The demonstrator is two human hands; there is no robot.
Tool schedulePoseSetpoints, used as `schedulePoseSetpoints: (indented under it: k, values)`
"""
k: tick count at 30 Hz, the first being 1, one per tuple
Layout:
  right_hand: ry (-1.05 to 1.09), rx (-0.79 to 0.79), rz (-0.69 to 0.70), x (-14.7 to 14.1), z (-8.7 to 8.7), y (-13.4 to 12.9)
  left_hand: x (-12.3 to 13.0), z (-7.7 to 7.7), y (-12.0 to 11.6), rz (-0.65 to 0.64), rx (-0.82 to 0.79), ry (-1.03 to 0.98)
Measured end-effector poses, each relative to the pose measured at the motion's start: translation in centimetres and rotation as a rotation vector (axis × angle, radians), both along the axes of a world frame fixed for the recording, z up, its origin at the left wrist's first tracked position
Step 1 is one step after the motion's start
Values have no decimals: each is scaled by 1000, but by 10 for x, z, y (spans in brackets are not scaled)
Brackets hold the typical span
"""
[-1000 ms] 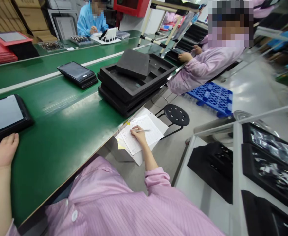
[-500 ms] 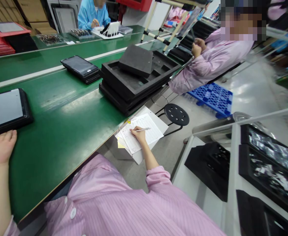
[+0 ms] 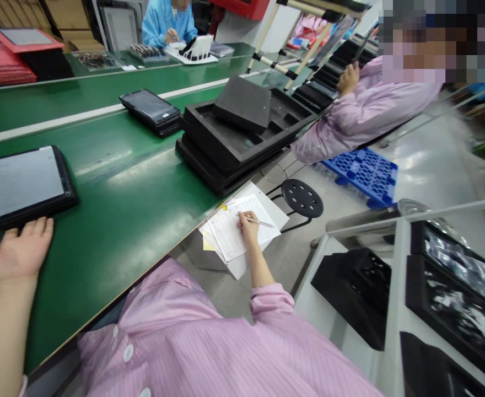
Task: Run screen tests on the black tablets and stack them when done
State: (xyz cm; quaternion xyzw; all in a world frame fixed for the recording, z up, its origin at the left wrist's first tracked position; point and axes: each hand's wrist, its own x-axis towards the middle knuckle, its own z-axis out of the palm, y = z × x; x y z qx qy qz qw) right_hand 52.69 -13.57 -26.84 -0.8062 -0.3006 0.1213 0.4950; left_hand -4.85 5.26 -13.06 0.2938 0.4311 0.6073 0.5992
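Right now right hand (image 3: 248, 221) pinches pen (image 3: 260, 223), tip on paper sheet (image 3: 232, 229) on board overhanging green table (image 3: 114, 193) edge. Left hand (image 3: 15, 255) lies open, holding nothing, just beside tablet (image 3: 25, 184). Risk: pressing overhang could tip board, sheets slide off; pen may skid.

A long green bench (image 3: 114, 187) ran beside a glossy grey floor (image 3: 428, 165), where a black stool (image 3: 302, 198) and blue pallet (image 3: 362, 168) stood.
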Motion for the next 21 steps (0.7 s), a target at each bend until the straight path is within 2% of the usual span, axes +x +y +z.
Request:
schedulePoseSetpoints:
  k: [2,5,9,11,13,15,17,19,21]
  values:
    - [-73,-35,-4,3,9,3,17,0,-18,76,-81,-91]
    - [-141,-104,74,2,30,10,38,1,-54,142,-220,-219]
    - [-165,-195,242,18,51,3,52,-2,-107,-63,-349,-200]
    - [-275,-310,442,39,52,-10,49,-5,-132,-116,-350,-197]
    - [-270,-437,532,59,52,-22,39,-7,-156,-179,-363,-153]
    - [-160,-548,642,62,59,-26,22,-6,-175,-313,-441,-3]
    - [-126,-539,816,38,77,-16,2,-1,-186,-405,-518,307]
    - [-202,-423,961,-11,104,10,-18,5,-182,-325,-498,751]
    - [-338,-285,1128,-74,136,50,-33,12,-163,-142,-384,1152]
